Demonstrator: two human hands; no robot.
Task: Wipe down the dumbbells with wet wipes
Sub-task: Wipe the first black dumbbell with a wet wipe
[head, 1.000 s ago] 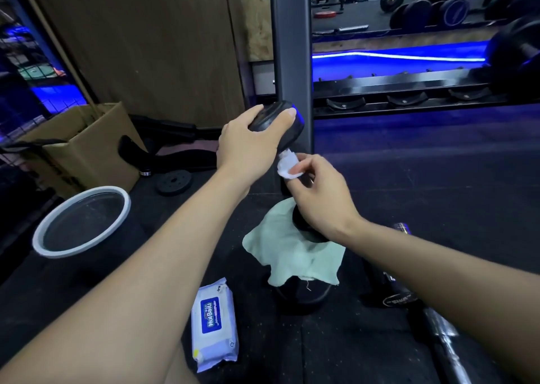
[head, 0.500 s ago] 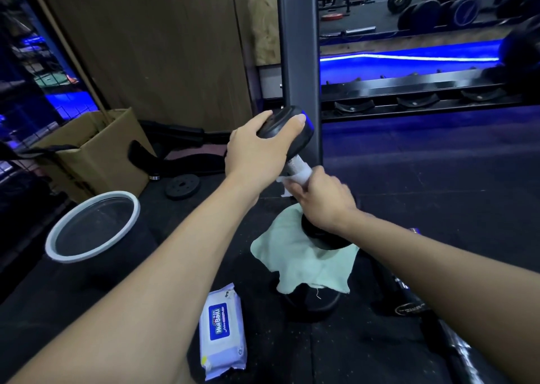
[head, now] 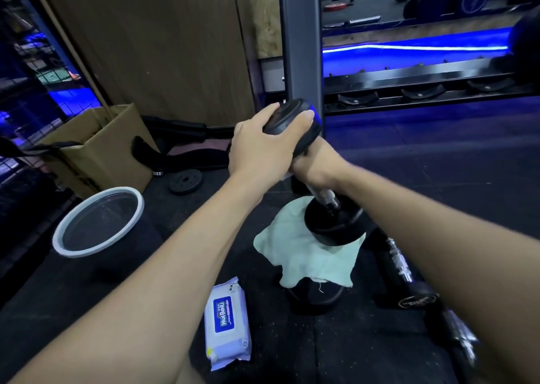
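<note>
A black dumbbell (head: 333,223) stands on end on a pale green cloth (head: 306,258) that is draped over another black weight. My left hand (head: 263,147) grips its upper head. My right hand (head: 315,164) is wrapped round the top of the metal handle, just under that head, with a white wet wipe inside the grip; only a sliver of the wipe shows at the hand's left edge. The knurled lower part of the handle is bare. A pack of wet wipes (head: 228,325) lies on the floor in front.
A second dumbbell (head: 415,299) lies on the black rubber floor at the right. A white-rimmed bin (head: 99,223) and a cardboard box (head: 96,147) stand at the left. A small weight plate (head: 186,181) lies behind. A rack post (head: 301,38) rises right behind the dumbbell.
My right hand closed the wipe round the handle and slid up to just under the upper head, baring the lower handle. My left hand has stayed on the top head.
</note>
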